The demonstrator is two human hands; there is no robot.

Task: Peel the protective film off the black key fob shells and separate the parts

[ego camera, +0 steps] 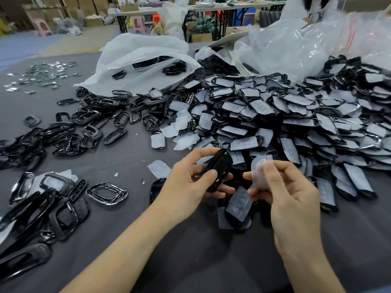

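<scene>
Far left on the worktop (131, 157): loose black frames (74, 132) lie scattered flat, split out.

Centre, just above the worktop: left hand (186, 187) grips 1 black shell (219, 169), thumb across the near face, fingers (226, 188) curled round the back. The shell stands on edge, its long axis running away from me and leaning slightly right, with the far end highest.

My read: light, rigid, glossy moulded plastic, so a bit slippery. Hold it by the long side edges. The thin sections could crack if twisted hard.

Just right of it, across a small gap: right hand (292, 197) pinches 1 film (259, 166), thumb in front and fingers behind. It looks clear of the shell, not touching.

My read: the film is near weightless, soft and translucent, likely to cling to skin. Take it at an edge or corner, never mid-sheet.

Below both hands: 1 filmed shell (238, 208) lies flat on the worktop, its long axis roughly near-to-far and tilted right at the far end.

Right: a big pile of filmed shells (296, 123), film side mostly up, axes pointing every way. Plenty left to do.
</scene>
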